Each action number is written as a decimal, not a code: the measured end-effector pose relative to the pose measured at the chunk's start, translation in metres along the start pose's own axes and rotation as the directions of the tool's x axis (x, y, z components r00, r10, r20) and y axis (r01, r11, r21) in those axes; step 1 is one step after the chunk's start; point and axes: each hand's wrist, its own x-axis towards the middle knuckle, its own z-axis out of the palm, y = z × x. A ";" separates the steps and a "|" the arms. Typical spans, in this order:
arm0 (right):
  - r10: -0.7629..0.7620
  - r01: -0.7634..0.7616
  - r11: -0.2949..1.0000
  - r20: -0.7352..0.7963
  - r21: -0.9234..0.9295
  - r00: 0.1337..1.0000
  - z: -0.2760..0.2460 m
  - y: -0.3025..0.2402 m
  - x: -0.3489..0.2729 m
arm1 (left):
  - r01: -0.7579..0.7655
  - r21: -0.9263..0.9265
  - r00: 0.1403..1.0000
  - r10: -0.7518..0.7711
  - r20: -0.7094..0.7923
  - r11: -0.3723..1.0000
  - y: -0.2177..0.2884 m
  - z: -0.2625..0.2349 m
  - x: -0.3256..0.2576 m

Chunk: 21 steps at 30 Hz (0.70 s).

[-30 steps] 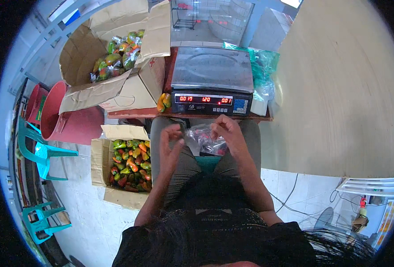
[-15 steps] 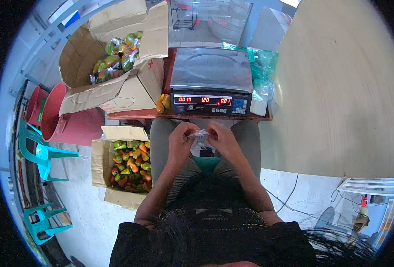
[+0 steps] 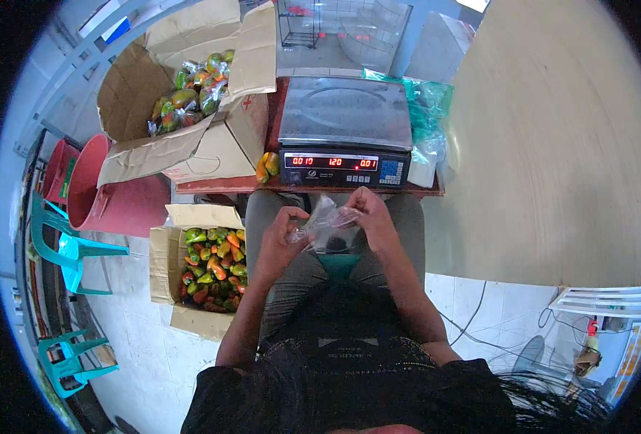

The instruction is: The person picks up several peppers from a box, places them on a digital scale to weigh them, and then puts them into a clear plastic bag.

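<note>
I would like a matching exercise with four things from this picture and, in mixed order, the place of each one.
Things:
1. clear plastic bag
2. weighing scale
3. box of loose peppers
4. red bucket

Places:
A. on the floor beside the person's left knee
B. between both hands
C. under the table edge, far left
D. on the table, straight ahead

Pairs: 1-B, 2-D, 3-A, 4-C

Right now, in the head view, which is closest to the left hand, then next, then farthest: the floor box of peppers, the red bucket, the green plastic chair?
1. Open cardboard box of peppers, just left of the left hand.
2. Red bucket, farther left.
3. Green plastic chair, farthest left.
</note>
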 end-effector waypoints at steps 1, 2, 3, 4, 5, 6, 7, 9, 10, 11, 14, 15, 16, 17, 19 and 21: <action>0.068 -0.097 0.928 0.092 0.361 0.993 0.001 -0.008 -0.002 | -0.015 0.148 0.999 0.019 -0.031 0.989 -0.005 -0.001 0.000; 0.099 -0.210 0.722 0.202 0.660 0.974 0.003 -0.012 -0.004 | -0.023 0.293 0.997 0.042 -0.059 0.956 -0.011 -0.001 0.001; 0.097 -0.207 0.722 0.200 0.660 0.975 0.002 -0.014 -0.005 | -0.026 0.294 0.997 0.045 -0.058 0.956 -0.021 -0.001 0.006; 0.113 -0.220 0.661 0.195 0.718 0.974 0.003 -0.014 -0.007 | -0.092 0.339 0.986 0.134 -0.102 0.936 -0.032 -0.004 0.012; 0.130 -0.229 0.595 0.189 0.770 0.973 0.003 -0.014 -0.008 | -0.154 0.385 0.965 0.223 -0.140 0.910 -0.041 -0.007 0.015; 0.131 -0.232 0.595 0.192 0.769 0.973 0.003 -0.013 -0.008 | -0.152 0.385 0.965 0.221 -0.142 0.910 -0.041 -0.009 0.016; 0.093 -0.254 0.651 0.256 0.715 0.962 0.001 -0.011 -0.009 | -0.092 0.420 0.961 0.191 -0.199 0.903 -0.041 -0.011 0.016; 0.061 -0.268 0.705 0.321 0.657 0.945 0.001 -0.007 -0.009 | -0.030 0.451 0.953 0.161 -0.256 0.892 -0.038 -0.010 0.020; 0.056 -0.250 0.804 0.349 0.540 0.935 0.002 -0.004 -0.010 | -0.050 0.383 0.942 0.171 -0.289 0.922 -0.033 -0.007 0.023; 0.056 -0.221 0.884 0.377 0.411 0.924 0.003 -0.003 -0.011 | -0.072 0.313 0.930 0.178 -0.322 0.947 -0.030 -0.005 0.027; -0.115 0.129 0.991 0.293 -0.029 0.949 0.011 -0.025 -0.015 | -0.123 -0.145 0.943 0.070 -0.324 0.982 -0.046 -0.008 0.034; -0.113 0.127 0.991 0.288 -0.031 0.951 0.012 -0.024 -0.015 | -0.123 -0.148 0.945 0.071 -0.319 0.981 -0.043 -0.007 0.036; -0.100 0.122 0.989 0.233 -0.084 0.967 0.012 -0.022 -0.014 | -0.017 -0.475 0.975 -0.091 -0.204 0.880 -0.037 -0.005 0.037; -0.089 0.114 0.984 0.178 -0.135 0.980 0.012 -0.021 -0.014 | 0.113 -0.734 0.978 -0.207 -0.039 0.669 -0.034 -0.004 0.038; -0.055 0.070 0.994 0.163 -0.089 0.985 0.010 -0.019 -0.014 | 0.154 -0.783 0.969 -0.247 0.000 0.602 -0.037 -0.004 0.037; -0.019 0.025 0.999 0.149 -0.040 0.989 0.006 -0.015 -0.013 | 0.195 -0.824 0.958 -0.284 0.044 0.531 -0.041 -0.005 0.032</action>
